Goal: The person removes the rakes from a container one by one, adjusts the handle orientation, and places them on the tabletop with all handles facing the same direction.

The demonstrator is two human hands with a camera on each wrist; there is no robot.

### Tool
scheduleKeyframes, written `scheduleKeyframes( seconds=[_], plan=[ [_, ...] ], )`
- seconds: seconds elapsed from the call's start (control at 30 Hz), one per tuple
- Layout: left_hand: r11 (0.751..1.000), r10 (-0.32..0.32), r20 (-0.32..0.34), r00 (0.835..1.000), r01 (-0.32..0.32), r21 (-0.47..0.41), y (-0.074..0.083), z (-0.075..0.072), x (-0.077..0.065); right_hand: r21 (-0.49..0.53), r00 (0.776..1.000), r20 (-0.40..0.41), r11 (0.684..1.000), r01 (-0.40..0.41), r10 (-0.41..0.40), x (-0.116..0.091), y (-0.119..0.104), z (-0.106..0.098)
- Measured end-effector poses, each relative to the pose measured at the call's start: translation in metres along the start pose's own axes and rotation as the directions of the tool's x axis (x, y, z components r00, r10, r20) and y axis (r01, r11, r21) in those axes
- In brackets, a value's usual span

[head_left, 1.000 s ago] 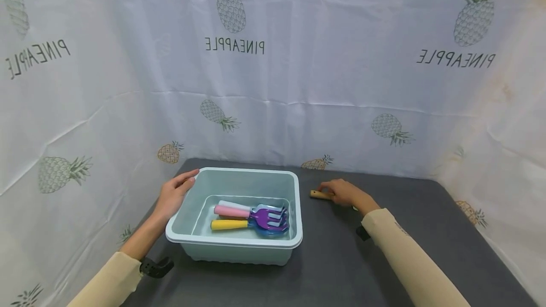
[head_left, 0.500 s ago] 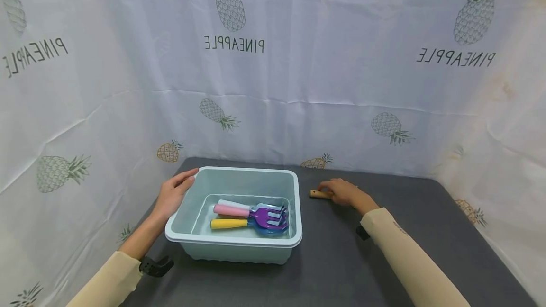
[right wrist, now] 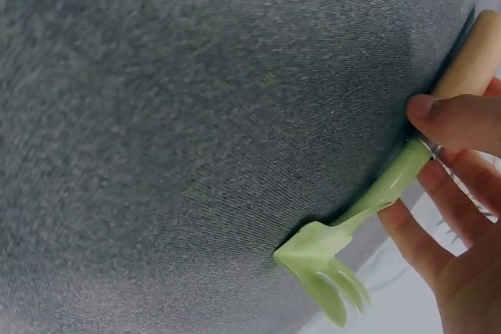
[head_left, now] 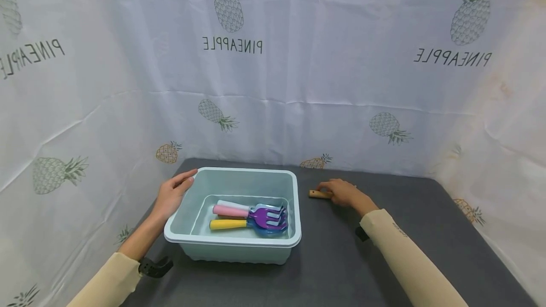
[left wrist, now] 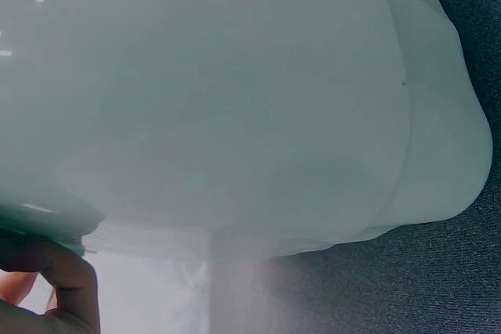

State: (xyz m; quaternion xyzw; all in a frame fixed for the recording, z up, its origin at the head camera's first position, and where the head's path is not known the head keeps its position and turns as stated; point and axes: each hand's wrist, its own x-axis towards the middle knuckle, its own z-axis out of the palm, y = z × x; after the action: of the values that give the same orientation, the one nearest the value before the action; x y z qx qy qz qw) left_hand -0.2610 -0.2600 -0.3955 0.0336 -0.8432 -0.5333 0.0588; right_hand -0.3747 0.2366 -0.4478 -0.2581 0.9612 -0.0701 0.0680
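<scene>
Pineapple-printed white curtain point(head_left: 273, 77) hangs behind and beside a dark gray tabletop point(head_left: 332, 259) in the head view. Toward its left side sits a pale green tub point(head_left: 232, 241) holding a yellow-handled tool point(head_left: 228, 224), a pink-handled tool point(head_left: 230, 211) and a pale-handled tool point(head_left: 233, 205), their forked heads bunched together on the right. Left hand point(head_left: 171, 196) holds the tub's rim near its far left corner. Well apart, to the right of the tub, the right hand point(head_left: 342, 192) has hold of a tool low over the tabletop; from here only its wooden handle point(head_left: 319, 194) shows, end toward the tub. The left wrist view is mostly tub wall, with curled fingers at the lower left corner; a light hold there should be enough to steady the tub without tipping it. In the right wrist view the tool proves to be a green garden fork point(right wrist: 391, 184), pinched where wood meets metal, thumb on one side and fingertips on the other. Whether its tines touch the cloth, I cannot tell. That spot looks well chosen, probably close to the balance point; a firm thumb opposite the fingers should stop the fork rolling, and a level lift would spare the tines from scraping.
</scene>
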Motion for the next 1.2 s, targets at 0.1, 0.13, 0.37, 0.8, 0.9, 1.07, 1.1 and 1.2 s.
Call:
scheduleKeyframes(
  seconds=[0.1, 0.13, 0.37, 0.8, 0.9, 1.07, 1.1, 1.2],
  plan=[
    [1.000, -0.006, 0.005, 1.000, 0.006, -0.008, 0.000, 0.001, -0.001, 0.005, 1.000, 0.008, 1.000, -0.003, 0.003, -0.001, 0.000, -0.001],
    [1.000, -0.007, 0.007, 1.000, 0.007, -0.010, 0.000, 0.001, -0.001, 0.008, 1.000, 0.011, 1.000, 0.001, -0.001, -0.002, 0.000, -0.002],
    [1.000, -0.003, 0.004, 1.000, 0.003, 0.010, 0.001, 0.002, -0.001, 0.065, 0.999, 0.040, 0.998, 0.011, -0.014, -0.006, -0.001, -0.012],
    [0.999, 0.020, -0.028, 0.999, -0.019, 0.040, 0.000, -0.001, -0.002, 0.050, 0.993, 0.051, 0.993, 0.103, -0.105, -0.014, -0.027, -0.070],
    [0.999, 0.023, -0.026, 0.999, -0.022, 0.040, 0.000, -0.001, -0.003, 0.026, 0.990, 0.052, 0.991, 0.129, -0.130, -0.016, -0.037, -0.084],
    [0.998, 0.035, -0.019, 0.999, -0.033, 0.052, 0.000, -0.001, -0.001, -0.016, 0.984, 0.017, 0.983, 0.180, -0.180, -0.023, -0.055, -0.103],
    [0.998, 0.034, -0.019, 0.999, -0.033, 0.054, 0.000, -0.001, -0.001, -0.014, 0.983, 0.012, 0.983, 0.184, -0.184, -0.024, -0.060, -0.106],
    [0.998, 0.024, -0.016, 1.000, -0.023, 0.056, -0.001, -0.001, -0.001, -0.018, 0.978, 0.000, 0.978, 0.206, -0.206, -0.028, -0.074, -0.116]
  ],
)
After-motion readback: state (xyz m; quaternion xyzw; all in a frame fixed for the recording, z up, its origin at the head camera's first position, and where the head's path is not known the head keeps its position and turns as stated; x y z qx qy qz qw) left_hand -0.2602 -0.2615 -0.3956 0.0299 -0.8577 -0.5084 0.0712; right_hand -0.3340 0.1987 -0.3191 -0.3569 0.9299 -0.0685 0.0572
